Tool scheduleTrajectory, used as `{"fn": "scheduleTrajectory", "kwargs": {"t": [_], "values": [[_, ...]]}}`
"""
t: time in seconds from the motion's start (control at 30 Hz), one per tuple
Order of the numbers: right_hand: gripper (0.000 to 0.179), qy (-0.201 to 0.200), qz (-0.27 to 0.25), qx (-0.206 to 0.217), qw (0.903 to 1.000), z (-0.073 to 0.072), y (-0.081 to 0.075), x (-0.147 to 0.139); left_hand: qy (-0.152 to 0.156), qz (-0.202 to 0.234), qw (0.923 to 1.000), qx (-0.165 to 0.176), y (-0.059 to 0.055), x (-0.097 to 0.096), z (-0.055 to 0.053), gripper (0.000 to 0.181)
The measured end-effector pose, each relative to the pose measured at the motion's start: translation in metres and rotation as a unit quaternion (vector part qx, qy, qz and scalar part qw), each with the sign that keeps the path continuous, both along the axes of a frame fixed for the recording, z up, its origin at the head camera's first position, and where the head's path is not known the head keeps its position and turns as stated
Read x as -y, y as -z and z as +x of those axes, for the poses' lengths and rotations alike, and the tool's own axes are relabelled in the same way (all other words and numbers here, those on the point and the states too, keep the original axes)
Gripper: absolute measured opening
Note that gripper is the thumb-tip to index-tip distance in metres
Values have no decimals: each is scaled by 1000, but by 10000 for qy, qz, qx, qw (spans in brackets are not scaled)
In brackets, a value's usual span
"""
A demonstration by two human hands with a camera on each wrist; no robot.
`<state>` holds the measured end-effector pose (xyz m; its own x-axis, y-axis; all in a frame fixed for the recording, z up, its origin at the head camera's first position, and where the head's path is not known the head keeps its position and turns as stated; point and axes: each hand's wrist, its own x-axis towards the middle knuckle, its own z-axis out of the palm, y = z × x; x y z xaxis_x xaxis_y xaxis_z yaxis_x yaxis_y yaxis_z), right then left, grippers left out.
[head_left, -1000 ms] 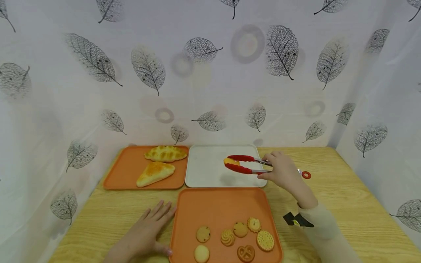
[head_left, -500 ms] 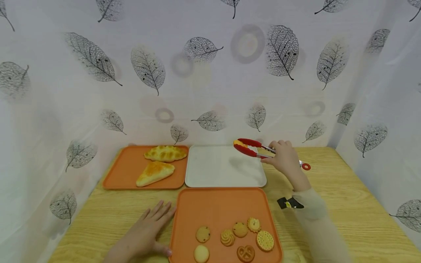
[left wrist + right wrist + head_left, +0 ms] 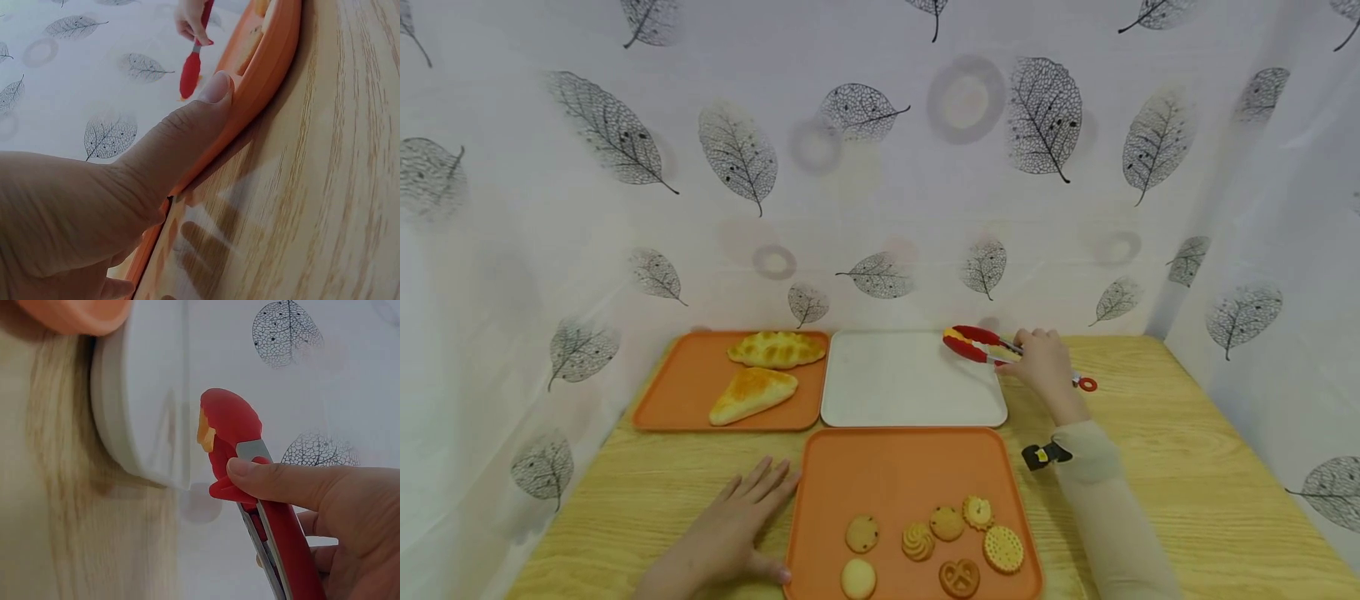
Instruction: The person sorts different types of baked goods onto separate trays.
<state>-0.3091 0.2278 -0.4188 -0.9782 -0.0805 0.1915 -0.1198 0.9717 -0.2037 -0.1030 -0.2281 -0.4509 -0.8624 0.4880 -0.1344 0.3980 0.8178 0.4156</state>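
My right hand [image 3: 1043, 371] grips red-tipped metal tongs [image 3: 981, 334] over the back right corner of the white tray [image 3: 902, 383]. Between the tong heads sits a small yellow-orange piece [image 3: 204, 432], mostly covered by the red tips, so I cannot tell its kind. In the right wrist view my thumb presses along the tongs' side. My left hand [image 3: 730, 521] lies with fingers stretched on the table, beside the left edge of the front orange tray [image 3: 865, 467]. Its thumb rests against that tray's rim, as the left wrist view shows.
Several cookies lie on the front tray, among them a pretzel-shaped one [image 3: 959, 577] and a round dotted one [image 3: 1003, 549]. At back left, another orange tray [image 3: 677, 383] bears a braided bread [image 3: 777, 350] and a triangular pastry [image 3: 754, 396]. A leaf-patterned curtain [image 3: 880, 192] stands behind the wooden table [image 3: 1195, 467].
My right hand has carried the tongs and the yellow-orange piece rightward and back across the white tray, first rising, then dipping slightly. The left hand has stayed in place.
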Motion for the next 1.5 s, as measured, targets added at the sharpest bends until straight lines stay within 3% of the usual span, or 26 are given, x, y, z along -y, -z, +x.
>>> {"fn": "scheduleTrajectory", "kwargs": {"t": [0.33, 0.73, 1.13, 1.5], "values": [[55, 177, -260, 307, 9990, -4, 15, -8, 37, -2, 10000, 61, -1, 0, -1, 118], [54, 200, -349, 218, 9990, -2, 17, -10, 48, -25, 10000, 44, 0, -1, -1, 119], [62, -29, -201, -1, 9998, 12, -16, -4, 33, -33, 10000, -49, 1, -1, 0, 120], [61, -771, -426, -368, 9954, 40, -44, 31, 14, 4, 10000, 10, -1, 1, 0, 119]]}}
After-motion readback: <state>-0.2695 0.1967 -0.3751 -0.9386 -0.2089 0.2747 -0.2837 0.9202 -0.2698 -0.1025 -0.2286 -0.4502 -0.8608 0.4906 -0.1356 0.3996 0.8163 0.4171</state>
